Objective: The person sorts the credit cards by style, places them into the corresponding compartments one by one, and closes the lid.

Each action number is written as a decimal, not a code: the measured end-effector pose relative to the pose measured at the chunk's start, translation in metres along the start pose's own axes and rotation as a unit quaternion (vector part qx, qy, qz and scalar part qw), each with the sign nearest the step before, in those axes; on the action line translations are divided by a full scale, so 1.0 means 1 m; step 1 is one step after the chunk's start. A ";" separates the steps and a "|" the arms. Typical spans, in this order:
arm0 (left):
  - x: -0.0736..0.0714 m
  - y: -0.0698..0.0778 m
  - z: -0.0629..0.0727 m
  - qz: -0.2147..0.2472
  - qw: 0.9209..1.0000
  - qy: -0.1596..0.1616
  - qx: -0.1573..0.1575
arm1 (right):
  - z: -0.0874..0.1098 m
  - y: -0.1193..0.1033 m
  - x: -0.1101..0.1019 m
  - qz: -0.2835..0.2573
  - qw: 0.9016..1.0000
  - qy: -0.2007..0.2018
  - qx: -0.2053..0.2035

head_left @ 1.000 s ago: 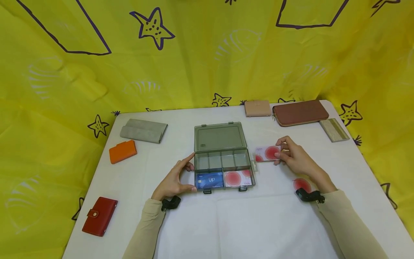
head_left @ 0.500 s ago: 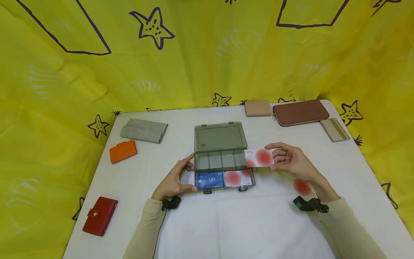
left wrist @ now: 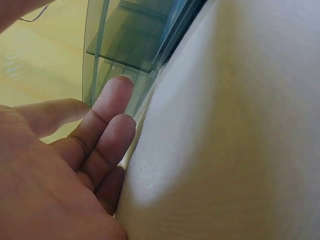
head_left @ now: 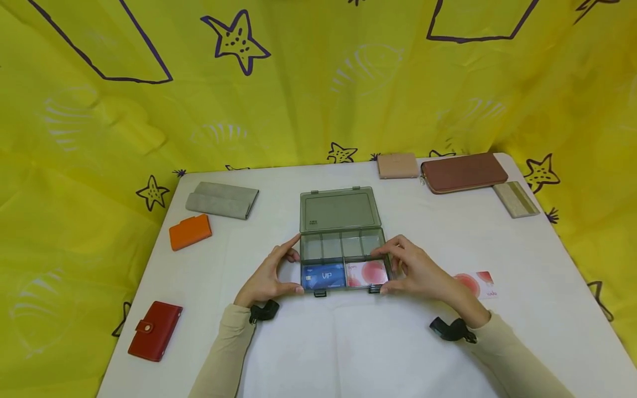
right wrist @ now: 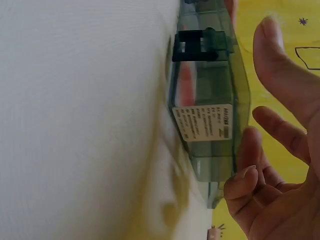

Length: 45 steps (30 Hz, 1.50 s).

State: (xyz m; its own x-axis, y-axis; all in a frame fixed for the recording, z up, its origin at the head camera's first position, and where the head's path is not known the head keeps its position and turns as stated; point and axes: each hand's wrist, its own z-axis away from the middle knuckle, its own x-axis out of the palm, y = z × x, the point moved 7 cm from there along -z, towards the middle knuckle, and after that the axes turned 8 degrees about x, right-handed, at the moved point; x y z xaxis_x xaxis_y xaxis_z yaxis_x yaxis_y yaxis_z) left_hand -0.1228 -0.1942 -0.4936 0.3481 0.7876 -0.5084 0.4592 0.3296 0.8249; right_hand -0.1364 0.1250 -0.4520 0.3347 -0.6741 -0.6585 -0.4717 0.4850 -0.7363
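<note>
A translucent grey-green compartment box (head_left: 340, 207) lies on the table with its lid folded back. In its front left compartment is a blue VIP card (head_left: 324, 276); a pink-and-white card (head_left: 365, 273) with red circles lies in the front right one. My left hand (head_left: 269, 278) spans the box's left side, index finger and thumb touching near its corners. In the left wrist view the other fingers are loosely bent beside the wall. My right hand (head_left: 420, 272) is over the box's right side, holding nothing, its thumb by the front latch (right wrist: 197, 46).
Another pink-and-white card (head_left: 476, 284) lies right of the box. Leftward are a grey wallet (head_left: 222, 200), an orange card holder (head_left: 190, 232) and a red card case (head_left: 155, 331). Behind right sit a pink wallet (head_left: 397, 166), a brown zip wallet (head_left: 465, 173) and a beige card holder (head_left: 516, 199).
My right hand has carried a pink-and-white card leftward, laid it in the front right compartment and let go. The left hand has stayed at the box's left side.
</note>
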 end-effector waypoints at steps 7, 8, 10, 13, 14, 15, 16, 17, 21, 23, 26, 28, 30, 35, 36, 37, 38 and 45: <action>-0.001 0.002 -0.002 -0.001 1.000 -0.002 0.006 | 0.021 0.019 -0.044 0.034 0.997 0.037 0.054; -0.001 0.003 -0.002 -0.001 1.000 -0.002 0.006 | 0.028 0.025 -0.053 0.042 0.996 0.039 0.070; -0.001 0.003 -0.002 0.000 1.000 -0.002 0.004 | 0.043 0.041 -0.071 0.060 0.992 0.037 0.109; -0.002 0.002 -0.001 0.002 1.000 -0.002 -0.004 | 0.069 0.067 -0.092 0.098 0.978 0.013 0.184; -0.002 0.002 -0.001 0.003 1.000 -0.001 -0.007 | 0.077 0.076 -0.096 0.107 0.972 -0.001 0.209; -0.002 0.002 -0.001 0.005 1.000 0.000 -0.009 | 0.085 0.083 -0.100 0.112 0.967 -0.014 0.228; -0.002 0.002 -0.001 0.005 1.000 0.000 -0.011 | 0.093 0.090 -0.103 0.119 0.962 -0.025 0.245; -0.002 0.002 0.000 0.006 1.000 0.001 -0.013 | 0.099 0.096 -0.104 0.126 0.957 -0.032 0.260; -0.002 0.003 0.000 0.011 1.000 0.005 -0.013 | 0.115 0.110 -0.107 0.134 0.947 -0.035 0.290; -0.002 0.003 0.000 0.010 1.000 0.006 -0.008 | 0.119 0.112 -0.107 0.138 0.944 -0.028 0.297; -0.001 0.004 0.000 0.007 1.000 0.006 -0.004 | 0.121 0.113 -0.107 0.143 0.945 -0.019 0.295; -0.001 0.003 0.000 0.006 1.000 0.005 -0.004 | 0.121 0.111 -0.107 0.147 0.948 -0.007 0.283; 0.000 0.002 0.000 0.007 1.000 0.004 -0.007 | 0.120 0.108 -0.106 0.145 0.953 0.008 0.266; 0.000 0.002 0.001 0.007 1.000 0.007 -0.006 | 0.117 0.098 -0.107 0.132 0.965 0.063 0.219; 0.000 0.002 0.001 0.007 1.000 0.007 -0.005 | 0.116 0.096 -0.108 0.132 0.965 0.076 0.211; 0.000 0.003 0.001 0.007 1.000 0.007 -0.005 | 0.115 0.093 -0.109 0.133 0.965 0.093 0.204; 0.000 0.003 0.001 0.007 1.000 0.007 -0.007 | 0.113 0.090 -0.110 0.128 0.966 0.107 0.195; 0.000 0.001 0.001 0.009 1.000 0.003 -0.024 | 0.091 0.066 -0.108 0.005 0.974 0.193 0.121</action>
State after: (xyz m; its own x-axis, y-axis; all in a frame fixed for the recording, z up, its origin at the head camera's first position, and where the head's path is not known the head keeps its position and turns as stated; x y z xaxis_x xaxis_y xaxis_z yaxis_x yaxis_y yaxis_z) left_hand -0.1217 -0.1938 -0.4931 0.3508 0.7964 -0.4925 0.4139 0.3399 0.8445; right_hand -0.1293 0.2807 -0.4434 -0.0230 -0.8056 -0.5920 -0.2518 0.5777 -0.7764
